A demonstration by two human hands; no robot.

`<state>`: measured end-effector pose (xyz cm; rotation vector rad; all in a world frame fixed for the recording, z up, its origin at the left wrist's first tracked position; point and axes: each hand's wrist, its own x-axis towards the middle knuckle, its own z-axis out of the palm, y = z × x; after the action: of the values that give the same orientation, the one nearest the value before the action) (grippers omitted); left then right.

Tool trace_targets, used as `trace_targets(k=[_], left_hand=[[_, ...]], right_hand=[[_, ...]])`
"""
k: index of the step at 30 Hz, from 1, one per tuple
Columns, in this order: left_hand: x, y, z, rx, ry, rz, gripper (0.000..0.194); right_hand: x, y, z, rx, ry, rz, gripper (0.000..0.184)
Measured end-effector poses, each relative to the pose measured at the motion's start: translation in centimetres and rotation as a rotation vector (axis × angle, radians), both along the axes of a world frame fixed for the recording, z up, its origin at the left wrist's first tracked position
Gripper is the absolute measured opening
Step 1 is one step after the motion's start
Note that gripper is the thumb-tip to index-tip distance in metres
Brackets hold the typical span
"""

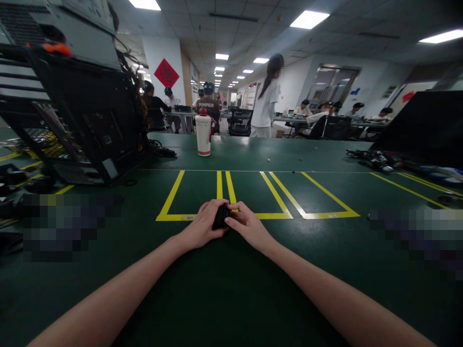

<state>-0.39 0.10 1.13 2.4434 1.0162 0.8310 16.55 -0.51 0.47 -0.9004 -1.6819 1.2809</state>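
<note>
A small black object (219,219) is held between my two hands, low over the green table. Much of it is covered by fingers, and I cannot make out its kind. My left hand (203,224) wraps round its left side, thumb below and fingers over the top. From the right, my right hand (249,226) closes on its edge with thumb and fingertips. Both hands are near the front line of the yellow tape markings (271,216).
An open black computer case (104,130) stands at the left, cables beside it. Farther back is a white cup (203,135) with a red lid. On the right are a dark screen (423,130) and bundled cables (376,159). Several people sit or stand beyond the green table (231,299).
</note>
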Motion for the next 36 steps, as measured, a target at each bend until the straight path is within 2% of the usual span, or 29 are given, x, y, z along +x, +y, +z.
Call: trace_targets(k=[8, 15, 22, 27, 32, 36], left_hand=[[0.0, 0.34, -0.63, 0.047, -0.006, -0.005, 0.058], [-0.07, 0.26, -0.57, 0.02, -0.008, 0.003, 0.057], [0.03, 0.16, -0.28, 0.02, -0.002, 0.005, 0.056], [0.03, 0.31, -0.49, 0.029, -0.003, 0.003, 0.059], [-0.01, 0.33, -0.71, 0.023, -0.015, 0.005, 0.06], [0.03, 0.29, -0.66, 0.023, -0.021, 0.003, 0.059]], right_hand=[[-0.16, 0.36, -0.53, 0.038, 0.04, -0.03, 0.014], [-0.04, 0.77, -0.88, -0.01, 0.013, -0.056, 0.024], [0.03, 0.3, -0.57, -0.041, 0.088, 0.046, 0.019], [-0.33, 0.4, -0.43, 0.038, 0.092, -0.045, 0.01], [-0.07, 0.38, -0.13, -0.027, 0.005, -0.057, 0.021], [0.13, 0.21, -0.05, -0.04, -0.028, -0.018, 0.02]])
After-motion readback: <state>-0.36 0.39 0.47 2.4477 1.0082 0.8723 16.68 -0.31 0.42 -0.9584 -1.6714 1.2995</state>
